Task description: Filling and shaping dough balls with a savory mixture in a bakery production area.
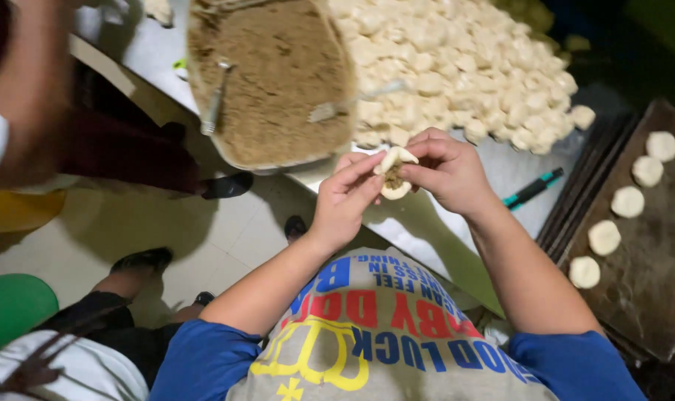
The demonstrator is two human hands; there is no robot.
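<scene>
You're in a food-prep kitchen, prob. a small bakery or pastry workroom. What shows it: top centre of frame, a big heap of cut dough pieces (pixel 463 67) piled on a steel worktable (pixel 519 171). Upper left of centre, a tub of brown crumbly filling (pixel 274 82) w/ a spoon (pixel 215 96) stuck in it. Right edge, a dark baking tray (pixel 649 282) w/ a row of shaped dough rounds (pixel 625 200), more trays stacked under it. Pale tiled floor (pixel 218 238) lower left, w/ other people's legs and sandalled feet (pixel 140 261) close by, so several people share the bench.
</scene>
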